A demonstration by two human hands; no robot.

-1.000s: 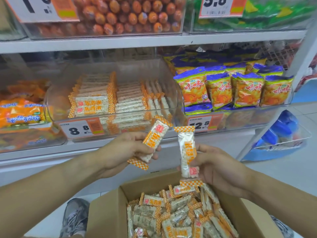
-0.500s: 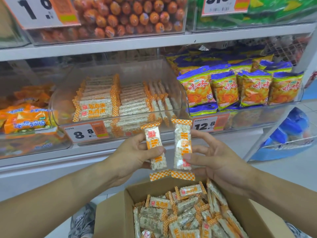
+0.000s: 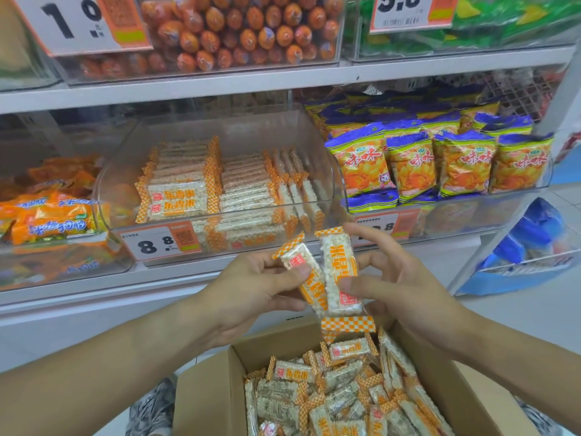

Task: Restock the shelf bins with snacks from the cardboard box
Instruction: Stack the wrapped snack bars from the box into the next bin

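Shelf (image 3: 283, 77) — white metal, two tiers of clear bins, filling your view from 9 to 3 o'clock.

Cardboard box (image 3: 207, 401) — open, at 6 o'clock below your hands, heaped with loose rice-cracker packs (image 3: 339, 388) in orange-checkered wrappers.

Centre bin (image 3: 220, 127) — clear plastic, at 12 o'clock of your hands, partly filled with the same packs in rows; price tag (image 3: 160, 243) reading 8.8 on its front.

Right bin — purple-and-orange snack bags (image 3: 440, 162) standing upright, at 2 o'clock.

Left bin — orange packets (image 3: 50, 215), at 9 o'clock.

Upper tier — orange sausage sticks (image 3: 245, 29) at 12 o'clock, green packets (image 3: 503, 23) at 1 o'clock.

Your left hand (image 3: 248, 297) — thumb and fingers pinching one tilted pack (image 3: 298, 262) across its middle.

Your right hand (image 3: 405, 287) — thumb and fingers pinching a second pack (image 3: 338, 269), held upright. The two packs touch and overlap between your hands, above the box's far edge and in front of the centre bin.
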